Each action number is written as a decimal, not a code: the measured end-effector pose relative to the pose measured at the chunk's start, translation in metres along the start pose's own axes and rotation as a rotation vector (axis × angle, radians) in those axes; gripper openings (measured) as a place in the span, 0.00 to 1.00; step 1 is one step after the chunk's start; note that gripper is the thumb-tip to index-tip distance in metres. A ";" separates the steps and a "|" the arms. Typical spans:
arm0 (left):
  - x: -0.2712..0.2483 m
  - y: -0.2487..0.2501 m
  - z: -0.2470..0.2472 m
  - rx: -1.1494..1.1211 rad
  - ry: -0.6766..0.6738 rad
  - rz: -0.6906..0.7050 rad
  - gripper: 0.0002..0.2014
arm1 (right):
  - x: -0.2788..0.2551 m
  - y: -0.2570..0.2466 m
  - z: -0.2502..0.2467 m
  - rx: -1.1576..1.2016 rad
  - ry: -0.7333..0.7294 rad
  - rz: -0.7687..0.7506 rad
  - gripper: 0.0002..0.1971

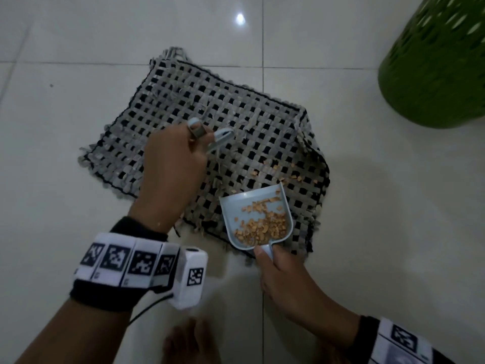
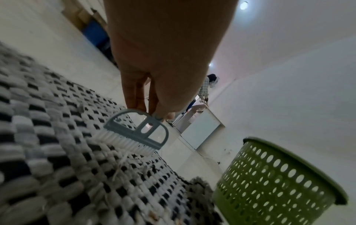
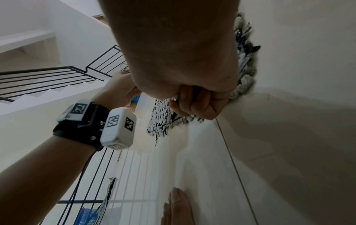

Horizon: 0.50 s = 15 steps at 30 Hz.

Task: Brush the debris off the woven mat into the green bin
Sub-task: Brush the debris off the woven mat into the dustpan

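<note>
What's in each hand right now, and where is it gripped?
Left hand pinches the small brush by the top of its handle. Right hand grips the dustpan by its short handle.

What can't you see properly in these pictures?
- Inside the green bin: head view cuts off its top; left wrist view shows only its side.
- Dustpan handle: the right hand wraps it.
- Brush bristles, head view: behind the left hand.
- Dustpan, right wrist view: hidden by the fist.

Bare forearms, black wristband (image 1: 105, 292) on each wrist, white blocks printed with black square codes, white camera box (image 1: 190, 277) on left wrist, thin black cable (image 1: 147, 308)
</note>
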<state>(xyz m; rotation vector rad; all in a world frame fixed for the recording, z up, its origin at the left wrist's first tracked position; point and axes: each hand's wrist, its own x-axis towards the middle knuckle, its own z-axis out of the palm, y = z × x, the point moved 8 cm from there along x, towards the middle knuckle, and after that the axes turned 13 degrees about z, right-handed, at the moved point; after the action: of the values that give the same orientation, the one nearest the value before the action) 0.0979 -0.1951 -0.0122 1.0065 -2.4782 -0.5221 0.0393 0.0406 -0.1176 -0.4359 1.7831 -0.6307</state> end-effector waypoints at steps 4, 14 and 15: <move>-0.002 0.014 0.020 0.010 -0.105 0.058 0.13 | -0.002 0.003 0.002 0.006 -0.021 0.029 0.22; -0.024 0.026 0.016 0.036 -0.108 0.069 0.15 | -0.001 0.004 -0.004 0.004 -0.010 0.013 0.20; -0.022 0.018 0.013 0.083 -0.094 0.058 0.17 | -0.001 0.006 -0.004 0.011 -0.011 0.011 0.20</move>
<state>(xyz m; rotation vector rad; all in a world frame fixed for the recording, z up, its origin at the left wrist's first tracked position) 0.0957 -0.1650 -0.0197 0.9586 -2.6234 -0.4616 0.0356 0.0465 -0.1192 -0.4207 1.7699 -0.6289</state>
